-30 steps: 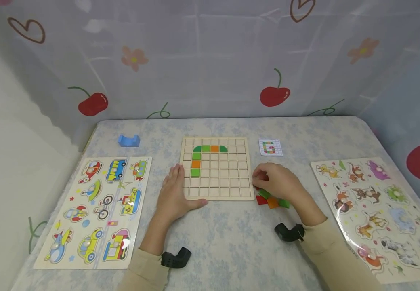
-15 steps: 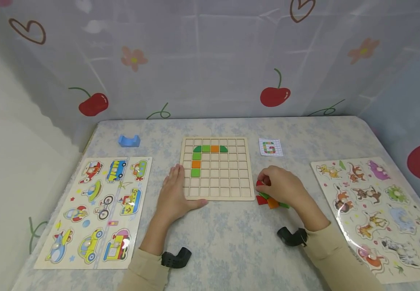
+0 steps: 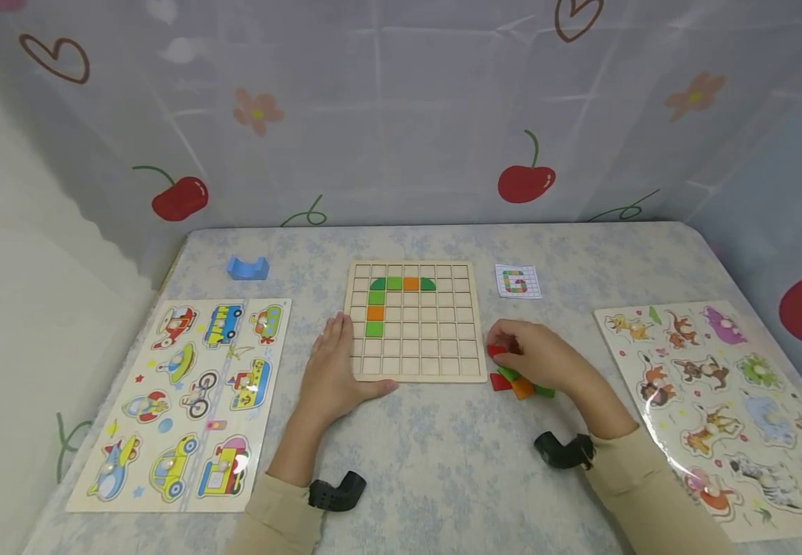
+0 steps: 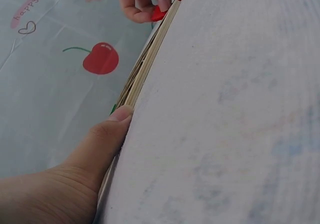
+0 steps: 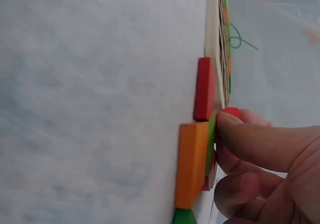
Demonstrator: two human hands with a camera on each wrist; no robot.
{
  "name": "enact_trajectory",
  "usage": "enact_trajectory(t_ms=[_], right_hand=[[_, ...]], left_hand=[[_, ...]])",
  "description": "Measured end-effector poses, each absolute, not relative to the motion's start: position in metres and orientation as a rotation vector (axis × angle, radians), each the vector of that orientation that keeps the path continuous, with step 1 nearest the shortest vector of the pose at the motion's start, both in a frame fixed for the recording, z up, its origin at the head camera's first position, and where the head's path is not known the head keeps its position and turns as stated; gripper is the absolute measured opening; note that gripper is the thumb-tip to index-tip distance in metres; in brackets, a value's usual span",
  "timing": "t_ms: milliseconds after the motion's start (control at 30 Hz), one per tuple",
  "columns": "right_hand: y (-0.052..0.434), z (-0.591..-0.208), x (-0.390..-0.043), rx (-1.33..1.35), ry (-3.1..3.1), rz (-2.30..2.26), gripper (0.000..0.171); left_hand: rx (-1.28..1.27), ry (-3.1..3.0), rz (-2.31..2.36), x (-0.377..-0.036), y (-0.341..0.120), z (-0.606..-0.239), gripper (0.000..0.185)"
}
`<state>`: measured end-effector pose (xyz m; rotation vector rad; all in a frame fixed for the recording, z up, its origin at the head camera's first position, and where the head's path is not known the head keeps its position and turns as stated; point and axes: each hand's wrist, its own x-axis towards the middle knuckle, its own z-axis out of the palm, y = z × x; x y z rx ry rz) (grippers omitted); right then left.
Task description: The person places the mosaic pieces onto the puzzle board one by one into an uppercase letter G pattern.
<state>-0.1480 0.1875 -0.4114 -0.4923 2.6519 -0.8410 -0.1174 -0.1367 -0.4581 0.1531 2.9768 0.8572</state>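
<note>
One red piece (image 3: 497, 351) is pinched in the grip of the right hand (image 3: 536, 356), fingers curled round it, just beside the right edge of the grid board (image 3: 415, 370). Directly below that grip, a small heap of red, green and orange pieces (image 3: 520, 385) is seen on the tabletop (image 3: 443, 462). At the board's left edge, the left hand (image 3: 331, 370) is laid flat, its grip relaxed and holding nothing, thumb pressed along the near edge. Green and orange squares (image 3: 375, 312) are set in the board's upper left cells.
</note>
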Motion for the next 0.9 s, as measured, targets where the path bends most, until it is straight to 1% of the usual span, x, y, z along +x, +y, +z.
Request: enact_trajectory(t_ms=[167, 300, 633, 900], right_hand=[[0.187, -0.410, -0.153, -0.466, 2.628, -0.965, 0.009], [0.174, -0.409, -0.160, -0.457, 2.606, -1.046, 0.009], [0.113, -0.413, -0.173, -0.476, 2.518, -1.169, 0.009], [0.068, -0.416, -0.175, -0.508, 2.501, -1.213, 0.011]], left_hand=[[0.154, 2.977, 0.869, -0.118, -0.136, -0.458, 0.132], [0.156, 2.978, 0.875, -0.118, -0.136, -0.458, 0.132], [0.146, 2.976, 0.863, -0.118, -0.136, -0.457, 0.132], [0.159, 2.981, 0.845, -0.117, -0.136, -0.455, 0.129]])
